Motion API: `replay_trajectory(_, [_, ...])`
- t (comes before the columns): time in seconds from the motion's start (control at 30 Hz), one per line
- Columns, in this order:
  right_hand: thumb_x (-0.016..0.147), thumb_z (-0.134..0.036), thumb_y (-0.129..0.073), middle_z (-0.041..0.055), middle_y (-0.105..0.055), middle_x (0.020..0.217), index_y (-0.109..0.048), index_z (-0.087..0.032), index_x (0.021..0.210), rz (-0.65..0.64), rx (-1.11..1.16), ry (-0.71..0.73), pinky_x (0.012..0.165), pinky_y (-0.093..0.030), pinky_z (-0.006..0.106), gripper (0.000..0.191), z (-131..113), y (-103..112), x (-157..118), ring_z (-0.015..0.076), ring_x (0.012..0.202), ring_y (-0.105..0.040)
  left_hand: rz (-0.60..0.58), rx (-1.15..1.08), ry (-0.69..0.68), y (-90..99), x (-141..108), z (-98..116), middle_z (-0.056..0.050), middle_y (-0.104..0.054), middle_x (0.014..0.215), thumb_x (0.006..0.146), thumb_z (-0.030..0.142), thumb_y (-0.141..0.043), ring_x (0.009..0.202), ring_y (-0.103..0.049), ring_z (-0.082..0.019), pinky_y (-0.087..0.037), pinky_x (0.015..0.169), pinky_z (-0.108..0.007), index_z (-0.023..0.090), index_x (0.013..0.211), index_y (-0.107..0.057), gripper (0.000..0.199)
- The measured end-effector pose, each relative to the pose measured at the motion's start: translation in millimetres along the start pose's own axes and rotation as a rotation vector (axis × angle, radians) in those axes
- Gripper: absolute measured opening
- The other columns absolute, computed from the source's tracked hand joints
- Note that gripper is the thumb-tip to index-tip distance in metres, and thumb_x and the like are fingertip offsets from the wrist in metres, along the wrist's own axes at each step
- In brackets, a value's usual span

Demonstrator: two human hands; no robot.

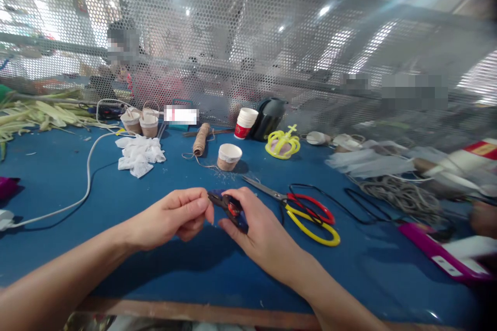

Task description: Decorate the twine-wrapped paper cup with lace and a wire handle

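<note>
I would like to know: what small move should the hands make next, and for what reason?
Probably ease the left hand slightly back from the pliers before any squeeze: the right hand grips them, and their tip sits close beside the left fingertips. Whether the left hand pinches anything, I cannot tell.

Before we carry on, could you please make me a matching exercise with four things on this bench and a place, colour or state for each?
Things:
1. Plier-like tool
2. Scissors
3. Twine
4. Crown

Descriptions:
A. One red handle, one yellow
B. Bright yellow-green
C. Held in the right hand
D. Light brown, wound up, with a loose end

Pairs: 1-C, 2-A, 3-D, 4-B.
</note>
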State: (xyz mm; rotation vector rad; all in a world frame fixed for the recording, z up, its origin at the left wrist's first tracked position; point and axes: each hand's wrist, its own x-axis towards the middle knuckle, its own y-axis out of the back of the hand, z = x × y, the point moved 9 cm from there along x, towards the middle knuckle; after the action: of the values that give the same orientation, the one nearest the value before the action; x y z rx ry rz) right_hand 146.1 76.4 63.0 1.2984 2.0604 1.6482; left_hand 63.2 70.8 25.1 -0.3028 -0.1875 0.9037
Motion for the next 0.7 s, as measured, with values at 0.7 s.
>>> replay_trajectory(0.7, [0.083,-0.034,-0.046,0.0117,-0.054,0.088,-0.045,-0.014,0.1,0.079,-0.111,0.048,0.07,-0.047,0.039,0.026,-1,-1,-2,0.0223,0.08,-0.053,0.277,0.725,-0.196,11.4,-6,20,0.005,-0.038,0.057,0.087,0.033,-0.032,0.049,-0.027,-0.007,-0.023,0.045,-0.019,0.016,0.077,-0.051,0.027])
